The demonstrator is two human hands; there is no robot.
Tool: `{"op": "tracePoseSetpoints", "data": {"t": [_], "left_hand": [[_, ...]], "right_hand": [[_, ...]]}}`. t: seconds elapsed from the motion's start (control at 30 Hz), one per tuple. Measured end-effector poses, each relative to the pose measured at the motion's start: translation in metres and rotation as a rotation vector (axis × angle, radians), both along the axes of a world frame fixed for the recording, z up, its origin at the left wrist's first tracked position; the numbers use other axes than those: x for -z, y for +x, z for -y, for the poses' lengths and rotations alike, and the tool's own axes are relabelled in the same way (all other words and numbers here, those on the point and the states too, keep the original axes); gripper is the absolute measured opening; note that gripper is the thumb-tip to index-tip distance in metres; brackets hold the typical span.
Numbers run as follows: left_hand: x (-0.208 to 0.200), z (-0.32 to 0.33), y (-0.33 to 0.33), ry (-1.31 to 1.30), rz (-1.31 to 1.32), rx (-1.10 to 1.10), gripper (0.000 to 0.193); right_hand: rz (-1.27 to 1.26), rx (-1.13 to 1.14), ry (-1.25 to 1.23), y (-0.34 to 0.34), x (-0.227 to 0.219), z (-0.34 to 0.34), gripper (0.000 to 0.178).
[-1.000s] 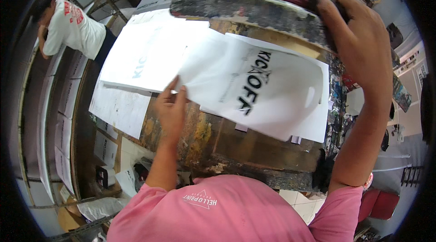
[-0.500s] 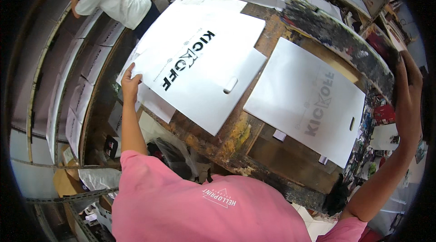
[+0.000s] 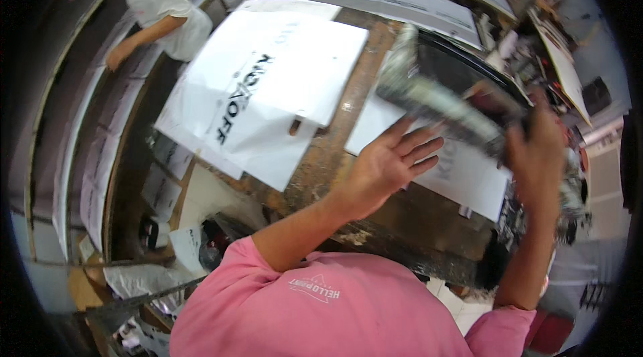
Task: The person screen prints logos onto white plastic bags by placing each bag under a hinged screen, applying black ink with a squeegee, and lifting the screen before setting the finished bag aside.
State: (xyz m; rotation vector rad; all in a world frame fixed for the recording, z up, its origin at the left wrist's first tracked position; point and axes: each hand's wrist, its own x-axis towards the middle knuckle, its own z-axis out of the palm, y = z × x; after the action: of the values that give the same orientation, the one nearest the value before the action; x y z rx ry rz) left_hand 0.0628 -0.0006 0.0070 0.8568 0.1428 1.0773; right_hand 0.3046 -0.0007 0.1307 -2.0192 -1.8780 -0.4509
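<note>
A paint-stained screen printing frame, blurred by motion, hangs tilted over the right side of the worktable. My right hand is at its right end, closed on its edge; the fingers are smeared. Palm up with fingers spread, my left hand is in front of the frame's lower left part and holds nothing. Beneath the frame lies a flat white bag with faint grey print, partly hidden. To the left, overlapping white bags with black lettering and cut-out handles lie piled on the table.
A wooden worktable spattered with paint fills the middle. Shelves holding white bags run along the left, where another person stands. More white sheets lie on racks behind. Clutter crowds the far right.
My left hand has left the bag pile and moved right. My right hand has come inward as the frame swung down over the right bag. The other person's arms have moved.
</note>
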Motion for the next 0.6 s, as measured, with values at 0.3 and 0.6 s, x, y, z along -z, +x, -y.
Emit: {"op": "tracePoseSetpoints", "data": {"t": [0.3,0.6], "left_hand": [[0.113,0.049,-0.021,-0.775,-0.237,-0.054,0.112],[0.163,0.070,-0.030,-0.731,-0.241,-0.112,0.106]], "right_hand": [[-0.327,-0.312,-0.509,0.010,0.154,0.074,0.041],[-0.189,-0.370,-0.299,0.028,0.221,0.013,0.055]]}}
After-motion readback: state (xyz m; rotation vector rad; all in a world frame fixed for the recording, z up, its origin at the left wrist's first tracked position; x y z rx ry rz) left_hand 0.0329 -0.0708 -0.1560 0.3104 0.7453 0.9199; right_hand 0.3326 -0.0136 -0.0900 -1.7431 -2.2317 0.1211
